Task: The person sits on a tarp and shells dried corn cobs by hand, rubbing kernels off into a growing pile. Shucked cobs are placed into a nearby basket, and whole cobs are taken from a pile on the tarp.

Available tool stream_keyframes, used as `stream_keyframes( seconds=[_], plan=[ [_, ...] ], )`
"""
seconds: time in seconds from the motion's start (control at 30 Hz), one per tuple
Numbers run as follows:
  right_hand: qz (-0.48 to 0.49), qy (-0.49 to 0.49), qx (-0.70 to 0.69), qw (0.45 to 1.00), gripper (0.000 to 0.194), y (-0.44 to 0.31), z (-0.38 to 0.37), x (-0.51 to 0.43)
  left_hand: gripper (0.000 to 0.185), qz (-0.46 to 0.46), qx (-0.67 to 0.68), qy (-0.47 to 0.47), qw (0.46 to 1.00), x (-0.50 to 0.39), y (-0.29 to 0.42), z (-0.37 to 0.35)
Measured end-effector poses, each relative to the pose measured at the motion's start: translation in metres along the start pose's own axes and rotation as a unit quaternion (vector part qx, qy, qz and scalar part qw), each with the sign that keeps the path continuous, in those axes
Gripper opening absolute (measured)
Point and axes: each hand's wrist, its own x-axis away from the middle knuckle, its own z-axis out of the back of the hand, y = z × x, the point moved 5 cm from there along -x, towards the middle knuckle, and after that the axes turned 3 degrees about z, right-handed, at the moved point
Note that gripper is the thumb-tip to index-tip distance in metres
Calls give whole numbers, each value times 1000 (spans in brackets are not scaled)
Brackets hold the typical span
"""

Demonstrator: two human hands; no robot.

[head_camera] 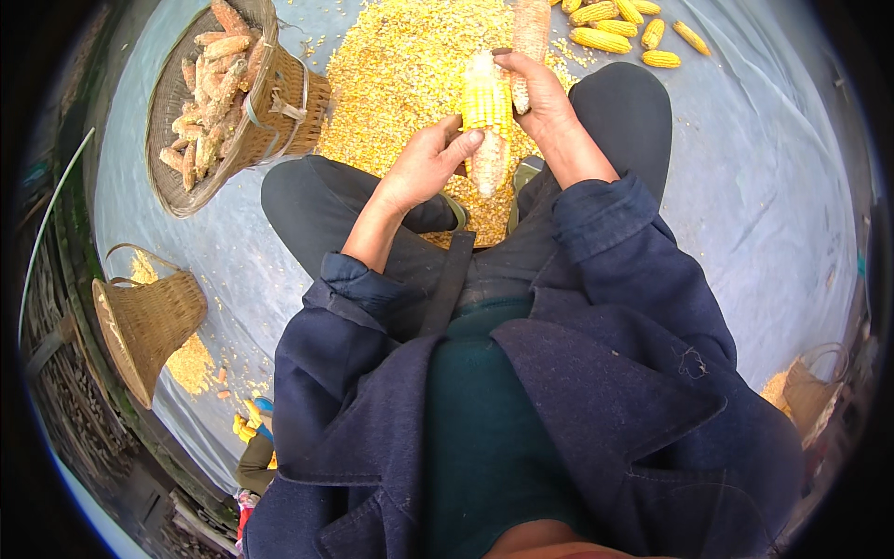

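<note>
A partly shelled corn ear (487,105) is held over the heap of loose corn kernels (391,77) between my knees. Yellow kernels cover its middle, while both ends show bare cob. My left hand (436,157) grips its lower part, the thumb lying across the front. In my right hand (541,94) is a bare corncob (532,35), upright along the right side of the ear. The right thumb reaches to the upper part of the ear. Some fingers of both hands are hidden behind the ear and cob.
A wicker basket (283,105) full of bare cobs leans at the left. Unshelled ears (601,40) lie at the upper right on the grey-blue sheet (754,182). Another basket (157,314) stands lower left, near another person's leg (255,458). A further basket (810,391) is at far right.
</note>
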Motion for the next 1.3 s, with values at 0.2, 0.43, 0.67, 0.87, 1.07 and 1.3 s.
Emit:
stream_keyframes(
  seconds=[0.2, 0.43, 0.67, 0.87, 1.07, 1.3],
  plan=[
    [48, -1, 67, 997, 26, -4, -3, 3, 50, 1, -171, 198, 965, -10, -2, -12],
    [6, -161, 34, 986, 35, -13, -29, 16, 41, -54, -14, 110, 992, 3, 8, 6],
    [48, -58, 58, 995, 32, -7, -13, 9, 52, -9, -51, 180, 982, 1, 1, -4],
    [33, -64, 93, 993, 33, -10, -7, 9, 48, -6, -202, 175, 964, -2, 13, -7],
    [37, -40, 58, 997, 28, -9, -5, 8, 48, -21, 51, 78, 995, 0, 1, -4],
    [64, -33, 67, 995, 28, -10, -7, 9, 53, 1, -223, 240, 945, -12, 14, -12]
  ],
)
